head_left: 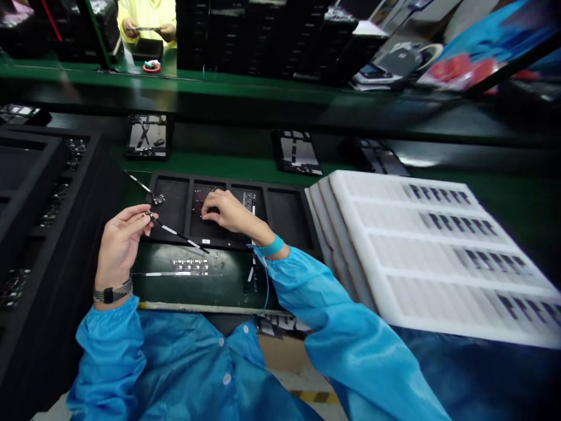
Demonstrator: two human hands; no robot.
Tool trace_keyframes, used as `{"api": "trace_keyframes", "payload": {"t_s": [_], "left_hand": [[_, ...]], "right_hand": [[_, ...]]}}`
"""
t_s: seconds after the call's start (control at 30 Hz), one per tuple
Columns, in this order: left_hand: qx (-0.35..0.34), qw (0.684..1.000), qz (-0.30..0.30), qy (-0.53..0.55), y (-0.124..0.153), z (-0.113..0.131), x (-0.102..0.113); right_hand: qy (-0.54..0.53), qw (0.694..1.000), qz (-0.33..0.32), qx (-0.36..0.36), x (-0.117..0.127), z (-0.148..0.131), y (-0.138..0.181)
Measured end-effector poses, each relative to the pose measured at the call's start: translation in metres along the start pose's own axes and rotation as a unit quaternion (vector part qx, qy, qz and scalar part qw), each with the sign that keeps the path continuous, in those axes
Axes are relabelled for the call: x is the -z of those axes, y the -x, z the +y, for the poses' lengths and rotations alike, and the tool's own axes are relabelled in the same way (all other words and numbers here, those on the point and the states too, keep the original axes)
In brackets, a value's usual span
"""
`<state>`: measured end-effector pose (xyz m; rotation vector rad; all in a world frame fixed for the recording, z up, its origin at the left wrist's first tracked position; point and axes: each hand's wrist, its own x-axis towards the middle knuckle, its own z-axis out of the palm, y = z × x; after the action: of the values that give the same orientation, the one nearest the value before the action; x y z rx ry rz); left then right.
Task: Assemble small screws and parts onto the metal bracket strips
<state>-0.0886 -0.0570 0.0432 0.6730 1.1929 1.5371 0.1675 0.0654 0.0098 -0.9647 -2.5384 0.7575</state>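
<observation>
My left hand [123, 237] is closed in a pinch at the left end of a thin black-and-white flex cable [175, 233]. The cable slants down to the right past the front edge of a black foam tray [228, 238]. Over that tray's second compartment, my right hand [228, 211] has thumb and fingers together. Whatever those fingertips hold, if anything, is hidden. Small parts with reddish wires [198, 200] lie beside them. A small circuit board [158, 199] with a strip rests in the tray's left compartment. Nearer me lies a circuit board panel [190, 267] on the green bench.
White foam trays [363, 245] with rows of dark pieces are stacked at right. Black foam trays [87, 169] holding circuit boards stand at left. Opened devices [148, 135] lie along the line behind. Across the bench, a person in yellow [146, 14] holds a strip.
</observation>
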Motion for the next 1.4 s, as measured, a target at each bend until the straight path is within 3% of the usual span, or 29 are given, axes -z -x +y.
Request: {"api": "trace_keyframes", "payload": {"t_s": [0.23,0.37,0.5,0.87,1.23,1.4], "left_hand": [[-0.027,0.999,-0.025,0.012,-0.008,0.004,-0.007],[-0.025,1.000,-0.016,-0.004,-0.014,0.006,-0.005],[-0.011,1.000,0.005,-0.002,-0.016,-0.002,-0.016],[0.024,0.997,-0.059,-0.032,-0.019,-0.041,-0.091],[0.035,0.995,-0.089,-0.041,-0.016,-0.057,-0.098],[0.036,0.994,-0.091,-0.048,-0.015,-0.058,-0.097]], "right_hand": [[-0.116,0.979,0.169,-0.009,0.011,-0.018,0.037],[-0.159,0.964,0.212,-0.009,0.014,-0.022,0.051],[-0.203,0.955,0.217,-0.020,0.011,-0.020,0.055],[-0.271,0.937,0.214,-0.053,0.005,-0.016,0.060],[-0.256,0.931,0.245,-0.084,-0.003,-0.018,0.060],[-0.266,0.933,0.224,-0.090,-0.004,-0.017,0.059]]}}
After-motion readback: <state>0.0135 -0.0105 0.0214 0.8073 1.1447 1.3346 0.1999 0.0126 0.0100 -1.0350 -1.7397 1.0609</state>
